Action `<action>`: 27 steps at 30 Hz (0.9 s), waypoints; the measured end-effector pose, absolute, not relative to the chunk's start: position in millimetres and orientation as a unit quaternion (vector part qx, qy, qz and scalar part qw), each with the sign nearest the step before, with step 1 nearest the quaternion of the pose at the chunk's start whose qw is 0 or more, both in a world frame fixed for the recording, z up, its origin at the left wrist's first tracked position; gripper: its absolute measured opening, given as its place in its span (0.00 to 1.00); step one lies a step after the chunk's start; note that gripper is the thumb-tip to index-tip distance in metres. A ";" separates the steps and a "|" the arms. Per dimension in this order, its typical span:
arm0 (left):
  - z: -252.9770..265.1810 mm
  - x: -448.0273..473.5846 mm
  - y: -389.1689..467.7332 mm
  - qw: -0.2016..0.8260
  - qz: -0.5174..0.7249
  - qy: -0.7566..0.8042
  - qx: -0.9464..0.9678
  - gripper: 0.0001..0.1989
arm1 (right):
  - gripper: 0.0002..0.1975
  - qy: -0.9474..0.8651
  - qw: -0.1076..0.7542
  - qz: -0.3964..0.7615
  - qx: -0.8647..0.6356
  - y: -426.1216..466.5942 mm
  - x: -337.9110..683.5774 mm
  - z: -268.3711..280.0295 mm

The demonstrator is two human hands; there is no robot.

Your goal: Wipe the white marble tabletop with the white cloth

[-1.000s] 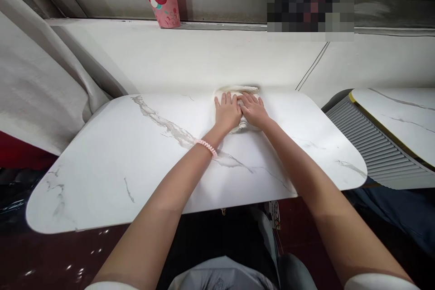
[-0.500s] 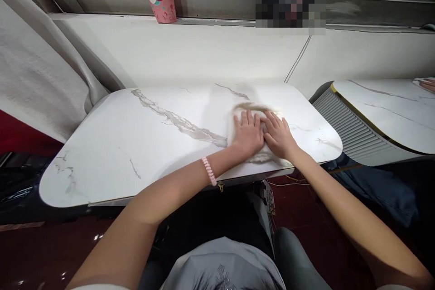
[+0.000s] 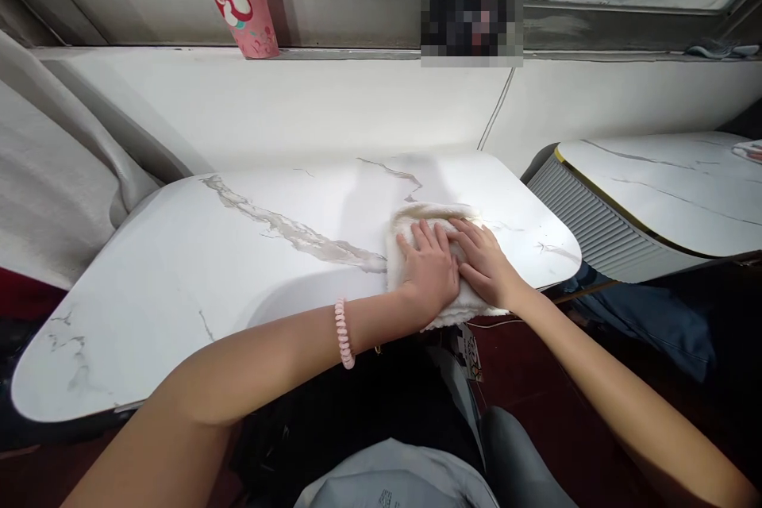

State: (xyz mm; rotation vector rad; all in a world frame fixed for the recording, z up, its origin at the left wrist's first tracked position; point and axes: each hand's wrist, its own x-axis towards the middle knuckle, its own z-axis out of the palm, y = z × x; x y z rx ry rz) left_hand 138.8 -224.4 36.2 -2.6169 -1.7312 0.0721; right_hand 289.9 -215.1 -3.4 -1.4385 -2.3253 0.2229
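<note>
A folded cream-white towel (image 3: 467, 306) lies on the white marble-patterned table (image 3: 172, 278), right of its middle, with its lower part reaching the front edge. My left hand (image 3: 429, 268) presses flat on the towel, fingers spread. Beside it, my right hand (image 3: 486, 263) also lies flat on the towel, fingers stretched out toward the left hand. The two hands touch or nearly touch at the thumbs. A pink coiled band (image 3: 344, 333) circles my left wrist. Much of the towel's middle is hidden under the hands.
A pink patterned cup (image 3: 238, 4) stands on the window ledge behind the table. A grey-white curtain (image 3: 59, 167) hangs at the left. To the right is another marble-patterned table (image 3: 655, 175) with a ribbed side, and a cloth (image 3: 748, 151) at its far right. A thin cord (image 3: 495, 111) runs down the wall.
Both hands have drawn the towel toward me, to the table's front edge. The head view has shifted slightly. At the far right, another person's hand has mostly left the picture.
</note>
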 end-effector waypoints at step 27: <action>17.5 119.3 11.7 -0.055 -0.126 -0.552 -0.823 0.27 | 0.20 -0.729 0.318 0.140 -0.590 11.2 258.2 -1.2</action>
